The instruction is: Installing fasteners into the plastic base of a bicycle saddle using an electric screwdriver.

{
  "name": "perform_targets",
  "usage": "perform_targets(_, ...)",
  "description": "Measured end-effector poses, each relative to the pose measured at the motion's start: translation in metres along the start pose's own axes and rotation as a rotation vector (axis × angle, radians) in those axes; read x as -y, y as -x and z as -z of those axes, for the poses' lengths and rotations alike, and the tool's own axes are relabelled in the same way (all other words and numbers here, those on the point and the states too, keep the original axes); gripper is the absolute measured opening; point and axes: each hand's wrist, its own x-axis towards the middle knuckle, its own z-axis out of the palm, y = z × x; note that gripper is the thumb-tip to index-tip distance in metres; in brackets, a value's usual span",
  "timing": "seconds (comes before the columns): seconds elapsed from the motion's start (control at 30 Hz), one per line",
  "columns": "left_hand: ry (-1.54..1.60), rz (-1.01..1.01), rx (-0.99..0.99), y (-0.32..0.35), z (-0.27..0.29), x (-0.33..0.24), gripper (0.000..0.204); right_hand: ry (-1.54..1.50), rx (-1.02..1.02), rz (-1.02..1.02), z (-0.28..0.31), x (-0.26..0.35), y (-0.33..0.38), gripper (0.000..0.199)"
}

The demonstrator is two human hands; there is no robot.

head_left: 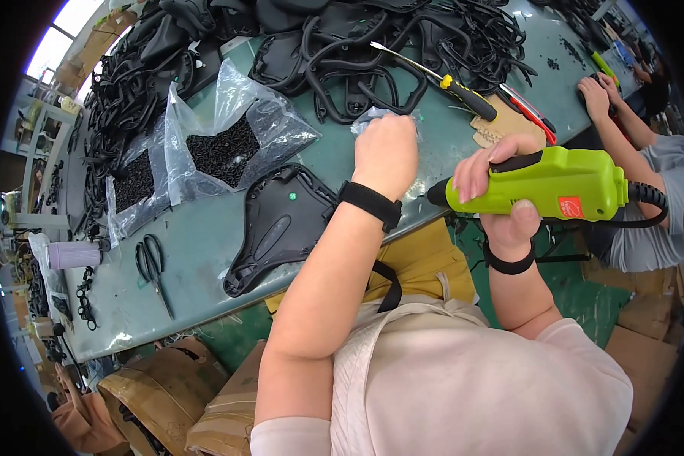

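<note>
Right hand [501, 190] is wrapped tight around a lime-green electric screwdriver [555, 185], fingers curled over the top, thumb underneath. The tool is held level just off the near edge of the surface [205, 235], black nose pointing left, and a coiled black cable [650, 199] runs off its right end.

Left hand [386, 154] is out over the surface, knuckles up, fingers curled down into a small clear plastic bag [372, 115]. Can't tell what the fingertips are pinching; they're hidden by the back of the hand. Both wrists carry black bands.

Left of that hand, a black bike saddle base [277, 228] lies flat at the near edge, with a green dot on it. Behind it, two clear bags of small black parts [220, 148] lie open. Black scissors [152, 266] sit near the left, with a grey cylinder [74, 254] further left, lying on its side.

On the far side is a big heap of black saddle shells and wire rails [372, 53]. A yellow-and-black screwdriver [452, 83] lies on the surface just right of the small bag, a red-handled tool [532, 114] next to it on a scrap of cardboard.

At the far right, another person's hand [596, 95] rests on the surface. Cardboard boxes [175, 395] are stacked on the floor near left.
</note>
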Motion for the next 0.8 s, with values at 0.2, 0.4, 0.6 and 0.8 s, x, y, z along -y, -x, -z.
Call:
perform_targets(0.2, 0.044, 0.02, 0.069, -0.008, 0.0, 0.004, 0.01, 0.02, 0.048, 0.008, -0.001, 0.0, 0.001, 0.058)
perform_targets(0.4, 0.377, 0.086, -0.11, -0.006, 0.006, 0.007, 0.012, 0.012, 0.059, 0.018, -0.005, -0.001, 0.003, 0.057)
perform_targets(0.6, 1.348, 0.312, 0.127, 0.048, 0.06, -0.002, 0.018, 0.087, -0.01, 0.026, 0.007, 0.003, 0.0, 0.055)
perform_targets(0.8, 1.814, 0.585, 0.078, 0.124, 0.077, -0.007, 0.026, -0.309, -0.006, 0.077, -0.002, 0.034, -0.025, 0.055)
